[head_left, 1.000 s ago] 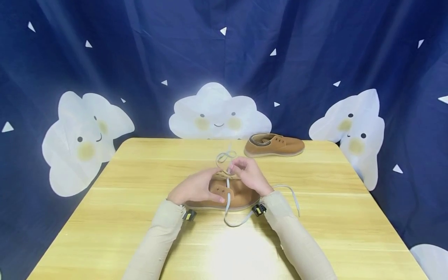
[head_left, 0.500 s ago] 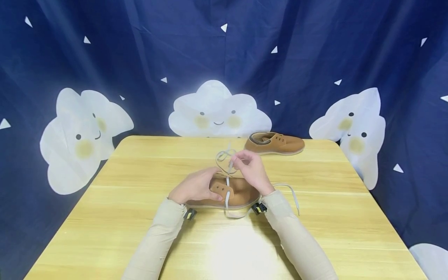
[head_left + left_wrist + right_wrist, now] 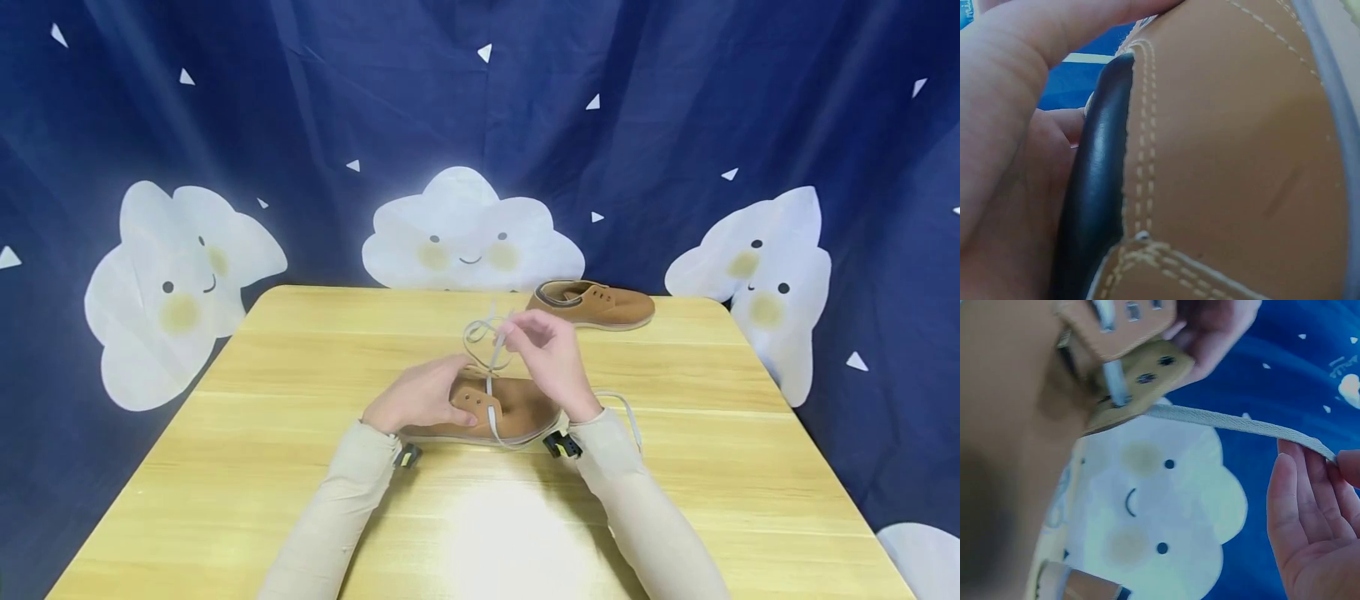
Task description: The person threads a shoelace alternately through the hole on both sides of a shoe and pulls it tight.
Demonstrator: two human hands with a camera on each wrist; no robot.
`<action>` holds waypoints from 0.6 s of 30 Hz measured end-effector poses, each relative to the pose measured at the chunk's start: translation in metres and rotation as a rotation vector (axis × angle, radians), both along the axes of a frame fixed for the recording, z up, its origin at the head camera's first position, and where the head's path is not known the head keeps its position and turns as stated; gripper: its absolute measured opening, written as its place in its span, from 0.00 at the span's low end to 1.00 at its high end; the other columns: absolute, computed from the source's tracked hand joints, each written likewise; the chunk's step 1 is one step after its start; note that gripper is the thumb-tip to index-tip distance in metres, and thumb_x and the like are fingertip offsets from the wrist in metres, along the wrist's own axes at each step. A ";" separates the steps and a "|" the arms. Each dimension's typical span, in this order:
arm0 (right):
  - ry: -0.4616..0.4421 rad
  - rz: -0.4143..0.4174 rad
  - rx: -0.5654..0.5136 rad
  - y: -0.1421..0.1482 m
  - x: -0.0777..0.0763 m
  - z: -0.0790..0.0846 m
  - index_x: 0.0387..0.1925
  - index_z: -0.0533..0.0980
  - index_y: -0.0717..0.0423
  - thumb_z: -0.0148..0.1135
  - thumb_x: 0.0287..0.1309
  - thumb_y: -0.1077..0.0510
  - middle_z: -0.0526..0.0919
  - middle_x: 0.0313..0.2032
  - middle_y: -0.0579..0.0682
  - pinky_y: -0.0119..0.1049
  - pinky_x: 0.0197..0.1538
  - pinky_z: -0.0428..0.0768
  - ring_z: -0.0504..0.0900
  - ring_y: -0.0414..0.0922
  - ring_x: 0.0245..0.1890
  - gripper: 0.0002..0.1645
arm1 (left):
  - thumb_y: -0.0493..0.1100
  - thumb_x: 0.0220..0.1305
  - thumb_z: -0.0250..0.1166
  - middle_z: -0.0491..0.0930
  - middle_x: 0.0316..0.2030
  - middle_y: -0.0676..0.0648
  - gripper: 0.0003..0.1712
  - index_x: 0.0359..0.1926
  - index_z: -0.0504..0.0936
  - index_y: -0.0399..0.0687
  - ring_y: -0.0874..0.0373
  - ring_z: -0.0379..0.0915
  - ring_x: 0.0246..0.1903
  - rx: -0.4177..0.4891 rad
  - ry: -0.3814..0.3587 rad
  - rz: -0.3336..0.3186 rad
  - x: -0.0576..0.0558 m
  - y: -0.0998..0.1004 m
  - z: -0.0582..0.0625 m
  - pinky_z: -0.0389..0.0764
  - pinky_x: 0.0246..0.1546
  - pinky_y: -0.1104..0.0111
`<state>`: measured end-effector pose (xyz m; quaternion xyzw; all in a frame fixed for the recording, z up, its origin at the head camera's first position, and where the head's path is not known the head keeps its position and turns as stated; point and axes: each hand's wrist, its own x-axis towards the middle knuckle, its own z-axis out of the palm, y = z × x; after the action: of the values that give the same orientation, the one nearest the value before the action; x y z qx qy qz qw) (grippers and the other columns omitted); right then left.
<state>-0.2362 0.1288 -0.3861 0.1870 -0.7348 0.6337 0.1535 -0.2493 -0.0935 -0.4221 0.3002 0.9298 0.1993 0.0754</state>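
Observation:
A brown lace-up shoe (image 3: 528, 404) lies sideways on the table, its toe to the right. My left hand (image 3: 420, 396) grips it around the opening and lacing flaps; the wrist view shows the dark padded collar (image 3: 1100, 150) against the palm. Between thumb and fingers my right hand (image 3: 551, 358) pinches a flat grey shoelace (image 3: 1229, 420), pulled taut from an eyelet in the far flap (image 3: 1154, 375). Only the front eyelets carry lace, which crosses between the two flaps. The lace's other end (image 3: 626, 408) trails to the right, partly behind the right wrist.
A second brown shoe (image 3: 615, 308), with no lace in its eyelets, stands at the table's back edge. Beyond the shoe in hand, loose lace coils (image 3: 476, 331) overlap the wooden table (image 3: 337, 333). A dark blue curtain (image 3: 637, 150) with white clouds hangs behind.
My right hand has moved up and away from the shoe, drawing the lace through. The slack loop on the near side has shrunk against the shoe. My left hand keeps its hold.

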 end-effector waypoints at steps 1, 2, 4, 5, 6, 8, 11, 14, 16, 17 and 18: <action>0.013 0.009 -0.019 0.000 0.002 0.002 0.41 0.83 0.67 0.64 0.68 0.64 0.88 0.36 0.67 0.33 0.43 0.86 0.85 0.54 0.33 0.08 | 0.58 0.50 0.81 0.74 0.72 0.49 0.55 0.76 0.66 0.54 0.49 0.73 0.69 -0.001 0.002 -0.001 0.000 0.000 0.000 0.75 0.70 0.52; 0.027 0.017 -0.038 0.000 0.004 0.004 0.41 0.83 0.68 0.64 0.68 0.65 0.88 0.36 0.68 0.33 0.43 0.86 0.86 0.54 0.33 0.07 | 0.58 0.51 0.81 0.74 0.72 0.49 0.54 0.76 0.66 0.53 0.49 0.73 0.69 -0.002 0.004 -0.002 0.000 0.000 0.000 0.75 0.70 0.52; 0.059 0.033 -0.065 0.000 0.007 0.008 0.41 0.83 0.69 0.63 0.68 0.66 0.87 0.35 0.68 0.33 0.43 0.86 0.86 0.48 0.33 0.07 | 0.58 0.51 0.81 0.74 0.71 0.48 0.54 0.75 0.66 0.52 0.48 0.73 0.69 -0.002 0.006 -0.005 0.000 -0.001 0.000 0.75 0.69 0.52; 0.077 0.043 -0.074 0.000 0.008 0.010 0.40 0.82 0.69 0.62 0.68 0.67 0.87 0.35 0.68 0.33 0.43 0.86 0.86 0.46 0.33 0.06 | 0.58 0.51 0.81 0.75 0.71 0.48 0.54 0.75 0.67 0.51 0.48 0.73 0.69 -0.002 0.008 -0.007 0.000 -0.001 -0.001 0.75 0.69 0.52; 0.091 0.052 -0.081 0.000 0.010 0.012 0.40 0.82 0.69 0.62 0.68 0.68 0.87 0.35 0.68 0.34 0.44 0.86 0.86 0.44 0.33 0.06 | 0.58 0.51 0.81 0.75 0.71 0.48 0.53 0.75 0.67 0.51 0.48 0.74 0.69 -0.001 0.009 -0.007 0.000 -0.001 -0.001 0.75 0.69 0.52; 0.121 0.065 -0.088 0.000 0.014 0.017 0.40 0.82 0.69 0.62 0.68 0.68 0.87 0.34 0.67 0.34 0.44 0.86 0.86 0.41 0.33 0.06 | 0.58 0.51 0.81 0.76 0.70 0.48 0.52 0.74 0.68 0.51 0.48 0.74 0.68 0.005 0.010 -0.010 0.000 -0.001 -0.002 0.76 0.68 0.51; 0.160 0.074 -0.093 0.001 0.022 0.026 0.39 0.83 0.68 0.62 0.68 0.68 0.88 0.34 0.64 0.35 0.45 0.86 0.86 0.43 0.34 0.06 | 0.58 0.51 0.81 0.77 0.69 0.48 0.51 0.73 0.69 0.51 0.48 0.75 0.67 0.007 0.010 -0.013 0.000 -0.001 -0.002 0.77 0.68 0.52; 0.191 0.078 -0.109 0.003 0.029 0.035 0.38 0.82 0.68 0.62 0.68 0.67 0.89 0.33 0.60 0.35 0.46 0.86 0.87 0.45 0.35 0.05 | 0.58 0.52 0.80 0.77 0.68 0.47 0.50 0.73 0.69 0.50 0.48 0.75 0.67 0.003 0.008 -0.014 -0.001 -0.001 -0.001 0.76 0.68 0.52; 0.207 0.092 -0.134 0.005 0.032 0.040 0.38 0.81 0.69 0.62 0.67 0.68 0.90 0.33 0.55 0.34 0.46 0.86 0.88 0.45 0.36 0.05 | 0.59 0.52 0.80 0.77 0.68 0.47 0.50 0.72 0.70 0.50 0.48 0.75 0.67 0.000 0.011 -0.016 -0.001 -0.001 -0.001 0.76 0.68 0.51; 0.214 0.102 -0.153 0.006 0.033 0.042 0.38 0.81 0.71 0.62 0.67 0.69 0.90 0.33 0.53 0.34 0.45 0.86 0.88 0.44 0.36 0.04 | 0.59 0.52 0.80 0.77 0.68 0.47 0.50 0.72 0.70 0.51 0.48 0.75 0.67 -0.001 0.011 -0.016 -0.001 -0.001 -0.001 0.76 0.68 0.51; 0.223 0.109 -0.167 0.007 0.035 0.044 0.37 0.80 0.71 0.62 0.67 0.70 0.91 0.33 0.50 0.34 0.45 0.86 0.89 0.44 0.36 0.04 | 0.59 0.52 0.80 0.77 0.68 0.48 0.49 0.72 0.70 0.51 0.48 0.75 0.67 -0.002 0.011 -0.015 -0.001 -0.001 0.000 0.77 0.68 0.51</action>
<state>-0.2017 0.1353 -0.3424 0.2823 -0.6467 0.6753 0.2147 -0.2508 -0.0944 -0.4223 0.3083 0.9280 0.1963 0.0722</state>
